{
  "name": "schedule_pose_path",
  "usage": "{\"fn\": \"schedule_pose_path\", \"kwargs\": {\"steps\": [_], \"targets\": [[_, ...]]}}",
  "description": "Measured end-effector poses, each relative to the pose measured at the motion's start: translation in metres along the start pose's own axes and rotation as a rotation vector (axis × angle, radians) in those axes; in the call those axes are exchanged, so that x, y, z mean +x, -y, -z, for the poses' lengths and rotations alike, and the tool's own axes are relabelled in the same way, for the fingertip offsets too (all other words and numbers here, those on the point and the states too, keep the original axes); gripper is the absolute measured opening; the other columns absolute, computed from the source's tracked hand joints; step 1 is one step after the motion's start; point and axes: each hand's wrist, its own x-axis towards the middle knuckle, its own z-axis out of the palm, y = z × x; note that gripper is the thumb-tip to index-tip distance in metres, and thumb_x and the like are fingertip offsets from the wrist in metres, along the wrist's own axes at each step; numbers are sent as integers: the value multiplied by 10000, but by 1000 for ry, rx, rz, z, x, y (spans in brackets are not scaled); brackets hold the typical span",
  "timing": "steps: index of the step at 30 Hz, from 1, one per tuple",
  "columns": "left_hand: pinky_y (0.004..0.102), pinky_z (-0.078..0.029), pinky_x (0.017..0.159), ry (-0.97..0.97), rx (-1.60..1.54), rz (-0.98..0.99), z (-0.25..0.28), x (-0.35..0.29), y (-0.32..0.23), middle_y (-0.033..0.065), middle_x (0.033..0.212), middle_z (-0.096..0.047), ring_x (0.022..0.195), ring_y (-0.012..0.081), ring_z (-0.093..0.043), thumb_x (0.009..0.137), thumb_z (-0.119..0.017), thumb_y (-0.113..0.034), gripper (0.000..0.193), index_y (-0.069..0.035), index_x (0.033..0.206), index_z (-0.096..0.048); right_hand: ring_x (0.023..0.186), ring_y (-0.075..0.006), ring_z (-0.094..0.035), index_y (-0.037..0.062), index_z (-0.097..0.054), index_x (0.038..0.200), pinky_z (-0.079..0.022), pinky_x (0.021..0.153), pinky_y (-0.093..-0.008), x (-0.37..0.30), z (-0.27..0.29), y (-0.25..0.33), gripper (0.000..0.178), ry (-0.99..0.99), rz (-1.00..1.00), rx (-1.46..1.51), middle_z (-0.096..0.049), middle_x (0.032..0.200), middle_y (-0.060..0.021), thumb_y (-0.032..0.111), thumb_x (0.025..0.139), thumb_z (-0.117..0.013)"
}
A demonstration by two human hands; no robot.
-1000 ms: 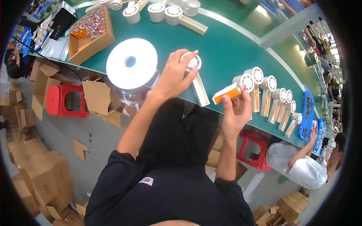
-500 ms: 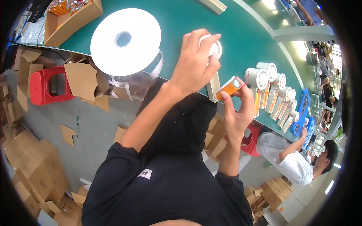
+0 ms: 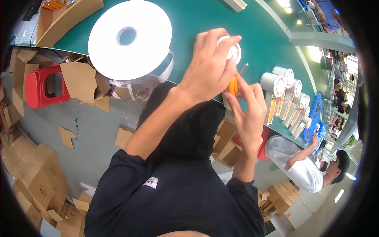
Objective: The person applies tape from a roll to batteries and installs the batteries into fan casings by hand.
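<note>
My left hand (image 3: 211,65) is closed over a white round housing (image 3: 235,53) with a slotted end, above the green bench. Its palm and lower fingers are mostly hidden behind the back of the hand. In my right hand (image 3: 248,108) an orange-wrapped battery (image 3: 233,87) is pinched between thumb and fingers, close under the housing. A thin reddish wire (image 3: 244,69) sticks up beside it. Just left of my left hand, a large white reel (image 3: 154,35) lies at the bench edge, a strip of white tape hanging from it.
Several white cylindrical housings (image 3: 272,83) with orange and white strips stand to the right. Beyond them are blue trays (image 3: 314,118) and a seated person (image 3: 300,166). An open carton (image 3: 75,19) sits far left; a red stool (image 3: 35,89) and cardboard boxes (image 3: 43,173) are on the floor.
My right hand has turned the battery and brought it up against my left hand, near the housing. My left hand has shifted slightly right with the housing.
</note>
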Motion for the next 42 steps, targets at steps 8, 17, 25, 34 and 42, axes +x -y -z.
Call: {"fn": "schedule_pose_path", "kwargs": {"steps": [8,17,25,34,42], "targets": [[408,-398,940,18,-11,-10,1,-1,2,183,1237,-449,1113,336,-429,873,-503,-64,413,-14,1281,-534,710,-205,-534,59,-625,1232,-435,598,-350,6,0,3,453,51,127,-276,-536,912,-87,162,812,-760],[414,-380,961,29,-1,-14,3,-1,5,185,1249,-446,1126,335,-420,894,-502,-76,401,-21,1290,-528,817,-240,-573,31,-602,1218,-479,665,-342,17,7,-3,469,107,152,-102,-543,972,-115,153,799,-773],[419,-380,961,60,-1,-36,5,0,6,183,1252,-435,1124,338,-415,894,-500,-85,403,-21,1291,-525,840,-262,-566,27,-575,1160,-489,716,-347,25,1,-1,428,167,31,144,-524,999,-135,76,786,-777],[421,-388,957,26,31,-30,1,0,5,188,1238,-435,1124,347,-417,884,-525,-88,417,-18,1295,-519,948,-265,-555,41,-514,1144,-479,774,-336,-18,0,-9,438,-254,145,277,-548,1050,-174,-101,784,-720],[420,-386,962,55,46,-41,4,-2,6,194,1239,-432,1128,347,-416,881,-539,-75,414,-27,1291,-528,1032,-355,-627,81,-352,1206,-583,875,-433,-67,-33,-9,508,-523,94,293,-483,1182,-223,-109,845,-655]]}}
